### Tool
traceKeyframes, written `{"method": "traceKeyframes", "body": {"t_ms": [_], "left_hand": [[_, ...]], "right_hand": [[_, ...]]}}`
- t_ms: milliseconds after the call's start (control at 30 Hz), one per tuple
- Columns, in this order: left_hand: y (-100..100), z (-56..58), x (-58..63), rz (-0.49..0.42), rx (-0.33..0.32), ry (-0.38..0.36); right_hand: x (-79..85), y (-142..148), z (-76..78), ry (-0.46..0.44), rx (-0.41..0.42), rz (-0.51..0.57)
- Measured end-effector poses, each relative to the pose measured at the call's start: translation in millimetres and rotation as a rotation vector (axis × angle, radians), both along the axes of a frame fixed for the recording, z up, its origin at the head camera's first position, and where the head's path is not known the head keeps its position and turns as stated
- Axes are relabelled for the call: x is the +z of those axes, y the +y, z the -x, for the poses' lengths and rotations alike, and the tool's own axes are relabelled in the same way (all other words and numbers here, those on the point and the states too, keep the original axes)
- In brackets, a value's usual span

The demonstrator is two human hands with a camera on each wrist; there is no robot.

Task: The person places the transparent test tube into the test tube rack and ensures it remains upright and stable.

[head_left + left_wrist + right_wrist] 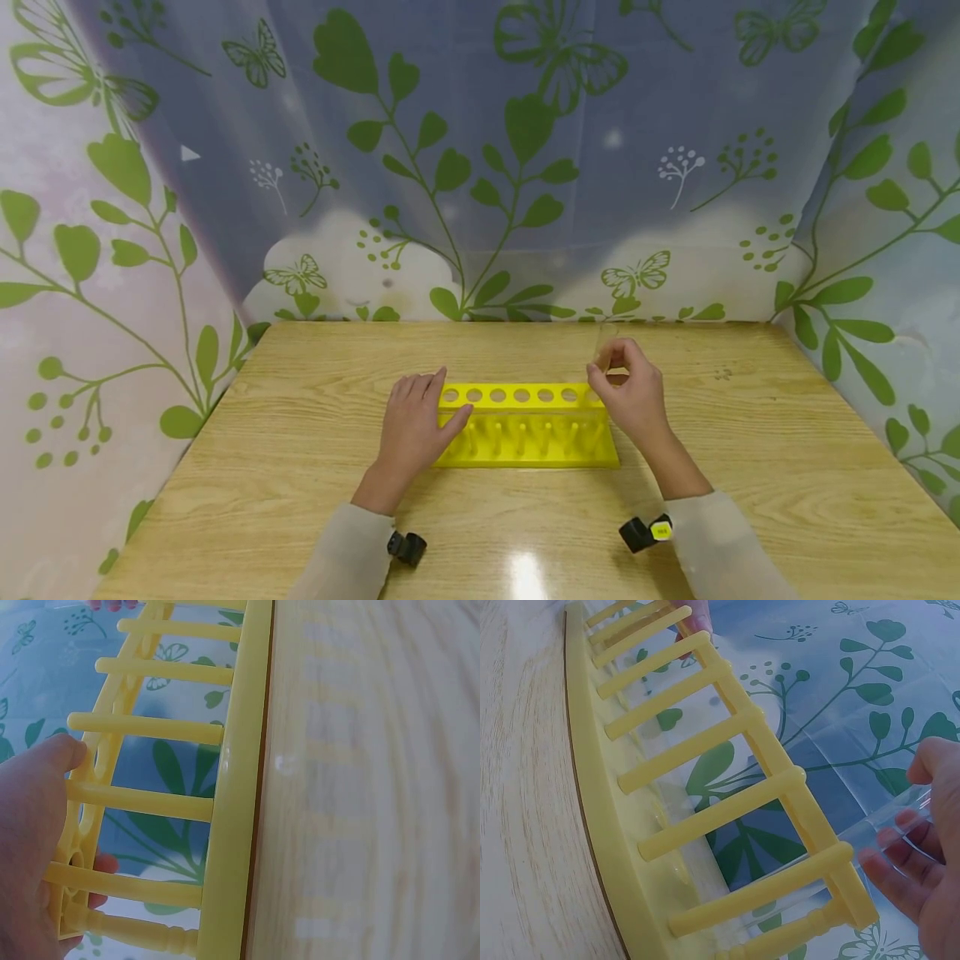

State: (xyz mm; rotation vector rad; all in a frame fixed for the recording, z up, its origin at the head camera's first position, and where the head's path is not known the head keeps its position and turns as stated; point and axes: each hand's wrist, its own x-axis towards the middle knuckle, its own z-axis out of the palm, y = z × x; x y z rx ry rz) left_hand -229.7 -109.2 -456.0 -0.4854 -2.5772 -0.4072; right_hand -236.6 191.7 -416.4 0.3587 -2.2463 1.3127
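A yellow test tube rack point(525, 459) with a row of round holes along its top bar and a row of pegs stands on the wooden table. At its left end my left hand point(415, 421) grips the top bar, thumb in front; fingertips point(105, 868) show behind it in the left wrist view. Over the right end, my right hand point(636, 398) pinches a clear test tube point(606, 336) between thumb and fingers. The right wrist view has the tube point(909, 804) slanting down at the rack's end hole, its faint lower part showing beneath the top bar.
The wooden table point(262, 500) runs back to a patterned curtain point(480, 167) with leaves and butterflies, and similar cloth hangs at both sides. Black wrist cameras sit on the left cuff point(337, 550) and right cuff point(723, 542).
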Motion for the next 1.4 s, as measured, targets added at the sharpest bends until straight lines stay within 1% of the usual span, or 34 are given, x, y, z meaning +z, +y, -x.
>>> {"method": "traceKeyframes", "body": {"t_ms": [133, 200, 433, 533, 733, 933, 1067, 1200, 1300, 1400], "left_hand": [[0, 0.2, -0.5, -0.006, -0.002, 0.004], [0, 0.4, -0.7, -0.006, -0.002, 0.007], [0, -0.7, -1.1, -0.005, -0.002, 0.0], [0, -1.0, -0.9, -0.007, 0.0, 0.0], [1, 0.0, -0.1, -0.016, -0.003, 0.011], [0, -1.9, -0.5, -0.015, 0.004, 0.018], [-1, -1.7, -0.4, -0.011, 0.012, -0.002], [-3, -0.4, 0.5, -0.022, 0.011, 0.0], [-2, -0.6, -0.4, -0.033, 0.007, -0.005], [0, -2.5, -0.6, -0.051, -0.001, -0.031]], "right_hand": [[0.5, 0, 0.0, -0.003, -0.009, -0.016], [3.2, -2, -1.8, -0.005, -0.012, -0.022], [30.1, -14, -23.9, -0.012, 0.0, -0.04], [32.9, -15, -26.0, -0.029, 0.014, -0.04], [32.1, -15, -23.7, -0.041, 0.043, -0.037], [27.8, -14, -21.3, -0.063, 0.063, -0.032], [27.4, -15, -20.7, -0.058, 0.087, -0.029], [29.1, -17, -19.1, -0.047, 0.097, -0.027], [29.3, -17, -18.2, -0.063, 0.087, -0.027], [26.9, -15, -17.8, -0.083, 0.08, -0.023]]}}
